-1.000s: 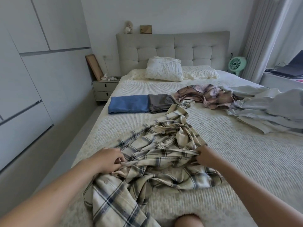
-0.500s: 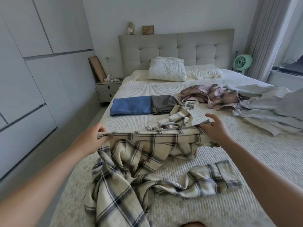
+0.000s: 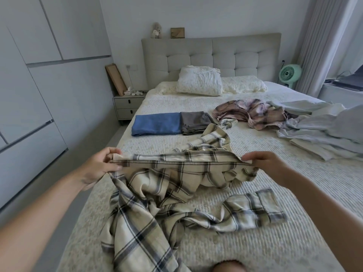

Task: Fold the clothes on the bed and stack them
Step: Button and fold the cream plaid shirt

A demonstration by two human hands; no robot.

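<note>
A cream plaid shirt lies crumpled on the near part of the bed. One edge of it is stretched taut between my hands, lifted a little above the cover. My left hand pinches the left end of that edge. My right hand pinches the right end. A sleeve trails off to the right, and the shirt's lower part hangs toward the bed's foot. Farther up lie a folded blue garment and a folded grey garment, side by side.
A crumpled pink plaid garment and a heap of pale grey clothes lie on the bed's right side. Pillows rest at the headboard. A nightstand and wardrobe doors stand on the left, a green fan at the back right.
My hands took hold of the shirt's edge, lifted it off the bed and drew apart, pulling it taut. The shirt opened out from its heap.
</note>
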